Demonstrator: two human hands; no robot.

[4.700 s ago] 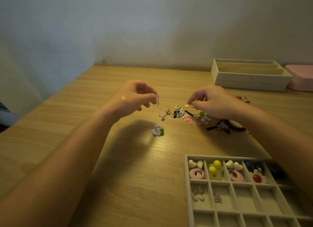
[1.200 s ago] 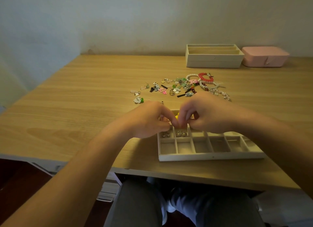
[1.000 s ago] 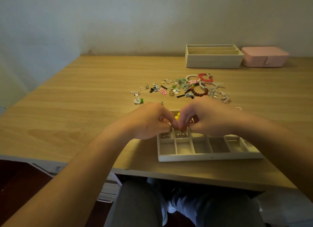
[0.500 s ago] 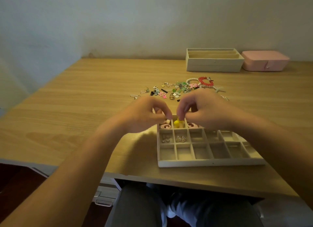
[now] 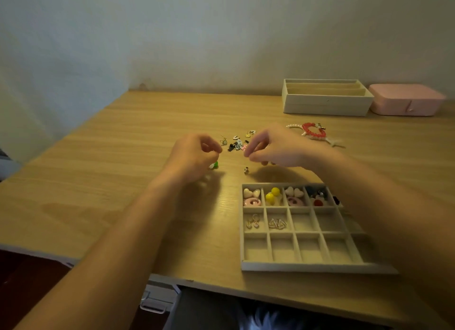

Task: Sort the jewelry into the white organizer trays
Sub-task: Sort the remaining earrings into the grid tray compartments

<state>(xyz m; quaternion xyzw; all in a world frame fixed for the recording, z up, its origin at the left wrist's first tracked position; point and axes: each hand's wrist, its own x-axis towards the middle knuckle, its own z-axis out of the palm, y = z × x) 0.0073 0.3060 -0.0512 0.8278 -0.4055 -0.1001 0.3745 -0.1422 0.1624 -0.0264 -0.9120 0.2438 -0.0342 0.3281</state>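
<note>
Both hands hover over the scatter of small loose earrings and charms (image 5: pixel 236 143) on the light wooden table (image 5: pixel 98 181), since that's the unsorted stock. Left hand (image 5: pixel 194 154): fingers curled, thumb near forefinger, can't tell if anything's pinched. Right hand (image 5: pixel 278 147): same curl at the pile's edge, hold unclear. White felt grid tray (image 5: pixel 302 265) sits close to me for short drops, top row holding pieces, two pairs in the second row. Red bead bracelet (image 5: pixel 314 130) lies behind my right hand, likely meant for the long-slot white tray (image 5: pixel 325 105) by the wall

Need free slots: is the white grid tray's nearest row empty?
Empty: in the white grid tray, every visible nearest-row compartment shows bare lining.
</note>
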